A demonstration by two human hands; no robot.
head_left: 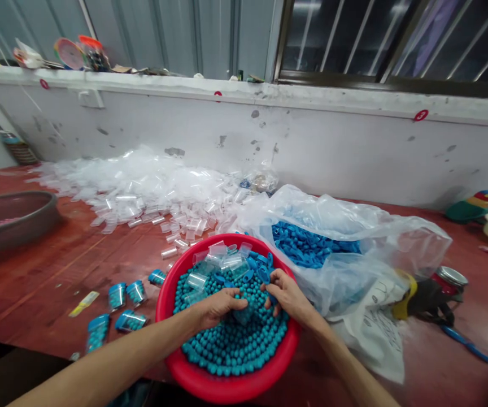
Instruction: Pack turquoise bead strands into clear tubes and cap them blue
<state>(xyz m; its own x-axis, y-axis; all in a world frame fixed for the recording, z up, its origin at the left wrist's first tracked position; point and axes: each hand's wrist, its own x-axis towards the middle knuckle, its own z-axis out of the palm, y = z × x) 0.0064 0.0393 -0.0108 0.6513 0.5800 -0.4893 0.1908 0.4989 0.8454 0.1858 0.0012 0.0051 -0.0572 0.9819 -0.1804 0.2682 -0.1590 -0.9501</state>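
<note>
A red basin (290,350) full of round teal beads (235,353) sits in front of me. Over the beads, my left hand (218,307) is closed around a clear plastic tube (244,314) that looks to have teal beads in it. My right hand (287,294) is just beside it, its fingers pinched on a blue plastic cap (273,290), partly hidden by the fingers. Empty clear tubes (229,261) and loose blue caps (250,263) lie on the beads at the basin's far side. Left of the basin, several capped tubes of beads (117,296) rest on the table.
A heap of clear tubes (142,183) covers the back of the red table (70,249). An open plastic bag (396,240) of blue caps (307,243) lies to the right. A grey basin (44,217) stands at left, a lidded jar (451,278) at right.
</note>
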